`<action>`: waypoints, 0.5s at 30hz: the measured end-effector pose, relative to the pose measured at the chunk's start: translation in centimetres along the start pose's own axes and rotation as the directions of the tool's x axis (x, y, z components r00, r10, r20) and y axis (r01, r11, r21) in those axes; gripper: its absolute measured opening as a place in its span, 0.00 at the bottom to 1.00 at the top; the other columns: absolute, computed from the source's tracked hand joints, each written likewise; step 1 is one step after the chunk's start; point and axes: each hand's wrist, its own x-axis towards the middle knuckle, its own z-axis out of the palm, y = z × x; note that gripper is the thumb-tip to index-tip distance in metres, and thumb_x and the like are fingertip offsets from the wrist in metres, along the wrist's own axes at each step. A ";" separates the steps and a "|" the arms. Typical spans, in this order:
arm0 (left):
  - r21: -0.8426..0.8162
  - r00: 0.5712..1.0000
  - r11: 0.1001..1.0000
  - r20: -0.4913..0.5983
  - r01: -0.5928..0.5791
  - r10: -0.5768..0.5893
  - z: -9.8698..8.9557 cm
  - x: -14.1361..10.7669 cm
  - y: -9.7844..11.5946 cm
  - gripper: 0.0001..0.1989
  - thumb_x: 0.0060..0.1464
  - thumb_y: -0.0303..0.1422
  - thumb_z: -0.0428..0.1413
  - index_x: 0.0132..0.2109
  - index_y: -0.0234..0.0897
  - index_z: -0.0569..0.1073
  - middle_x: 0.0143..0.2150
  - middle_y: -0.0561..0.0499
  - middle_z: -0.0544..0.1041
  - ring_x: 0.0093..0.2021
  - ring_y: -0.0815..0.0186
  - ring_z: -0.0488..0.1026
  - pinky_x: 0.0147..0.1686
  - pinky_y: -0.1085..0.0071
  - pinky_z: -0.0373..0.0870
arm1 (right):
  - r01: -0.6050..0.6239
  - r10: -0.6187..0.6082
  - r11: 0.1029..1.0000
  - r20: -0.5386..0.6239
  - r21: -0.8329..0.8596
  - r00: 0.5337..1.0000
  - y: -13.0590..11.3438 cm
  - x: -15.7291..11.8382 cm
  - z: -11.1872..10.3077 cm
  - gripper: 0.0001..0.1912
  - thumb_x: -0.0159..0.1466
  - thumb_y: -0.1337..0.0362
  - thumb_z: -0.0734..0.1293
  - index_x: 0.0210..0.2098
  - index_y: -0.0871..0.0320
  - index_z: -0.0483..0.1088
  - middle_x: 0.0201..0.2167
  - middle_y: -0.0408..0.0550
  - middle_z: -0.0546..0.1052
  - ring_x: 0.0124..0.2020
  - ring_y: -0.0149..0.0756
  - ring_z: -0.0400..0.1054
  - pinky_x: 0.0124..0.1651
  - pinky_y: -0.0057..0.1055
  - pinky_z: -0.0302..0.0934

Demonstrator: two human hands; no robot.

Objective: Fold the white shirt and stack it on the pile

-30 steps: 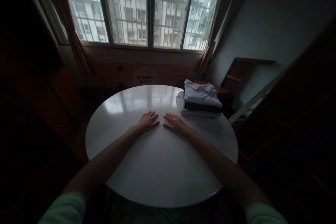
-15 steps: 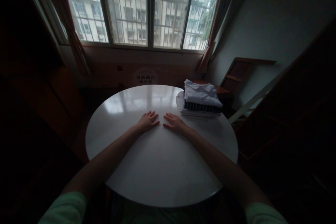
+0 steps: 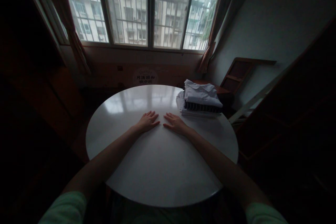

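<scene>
Flat on the glossy white surface (image 3: 162, 171), your left hand (image 3: 147, 121) and right hand (image 3: 175, 123) lie palms down, fingers spread wide, neither one gripping anything. The fingers of each hand point inward toward the other, with a narrow gap between them near the middle. Just beyond your right hand, toward the right far edge, sits a pile of folded clothes (image 3: 202, 96): a white shirt with its collar showing on top, a dark striped piece under it, and more white cloth at the bottom. Past the pile, on the right, you have a brown wooden chair (image 3: 237, 73) near the pale wall (image 3: 270, 24). Straight ahead is a wide barred window (image 3: 131, 17), with a reddish curtain (image 3: 75, 42) on the left and another at its right side. Green sleeves (image 3: 65, 206) cover your upper arms.
</scene>
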 end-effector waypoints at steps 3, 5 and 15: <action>-0.005 1.000 1.000 -0.007 -0.009 0.009 0.1 0.1 -0.1 0.29 0.57 0.48 0.39 0.60 0.39 0.58 0.64 0.41 0.54 0.63 0.51 0.49 0.58 0.53 0.50 | -0.003 0.003 1.000 -0.003 -0.006 1.000 0.0 0.0 0.0 0.32 0.61 0.47 0.56 0.57 0.61 0.59 0.60 0.58 0.57 0.61 0.46 0.50 0.59 0.44 0.48; -0.012 1.000 1.000 -0.006 -0.006 0.006 0.1 0.1 -0.2 0.29 0.57 0.49 0.39 0.60 0.39 0.58 0.64 0.41 0.54 0.63 0.50 0.49 0.58 0.53 0.50 | 0.000 0.000 1.000 -0.003 -0.012 1.000 0.0 0.1 0.0 0.32 0.61 0.47 0.56 0.57 0.62 0.59 0.60 0.58 0.57 0.61 0.47 0.50 0.59 0.44 0.48; -0.028 1.000 1.000 -0.001 0.002 -0.002 -0.2 -0.1 0.2 0.29 0.57 0.48 0.39 0.60 0.38 0.58 0.64 0.41 0.54 0.63 0.51 0.48 0.58 0.54 0.49 | 0.002 -0.002 1.000 -0.026 -0.012 1.000 0.1 0.1 0.3 0.32 0.61 0.46 0.56 0.56 0.61 0.61 0.60 0.57 0.58 0.61 0.45 0.51 0.59 0.43 0.48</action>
